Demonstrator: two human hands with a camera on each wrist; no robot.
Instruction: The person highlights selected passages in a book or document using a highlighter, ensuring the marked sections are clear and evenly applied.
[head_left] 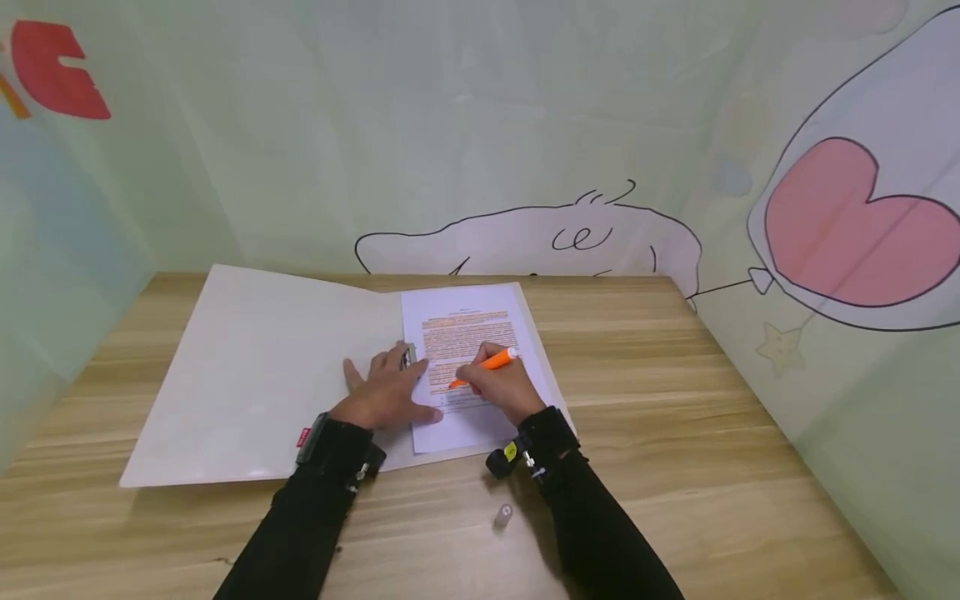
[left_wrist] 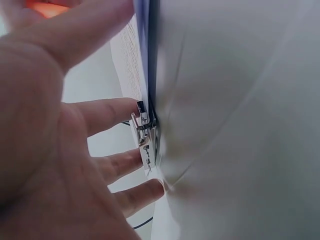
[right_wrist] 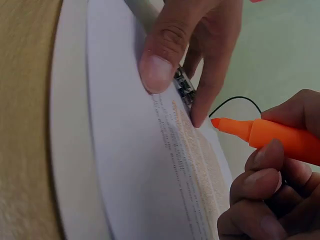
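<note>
An orange highlighter [head_left: 498,359] is held in my right hand [head_left: 504,385], pinched between thumb and fingers. Its tip points down-left at the printed sheet [head_left: 468,433]; whether it touches the paper I cannot tell. Much of the sheet's text carries orange marking, while the lower lines look unmarked. The sheet lies on the right side of an opened white folder [head_left: 247,367]. Fingers spread, my left hand [head_left: 386,396] rests across the sheet's left edge, its thumb on the paper. A metal clip [left_wrist: 145,135] at the folder's spine is partly covered by the left fingers.
Nearer to me, a small greyish cap-like piece [head_left: 503,516] stands on the wooden table [head_left: 660,467] by the right forearm. A red tag [head_left: 302,437] shows beside the left wrist. Printed fabric walls [head_left: 465,133] rise behind and beside the table.
</note>
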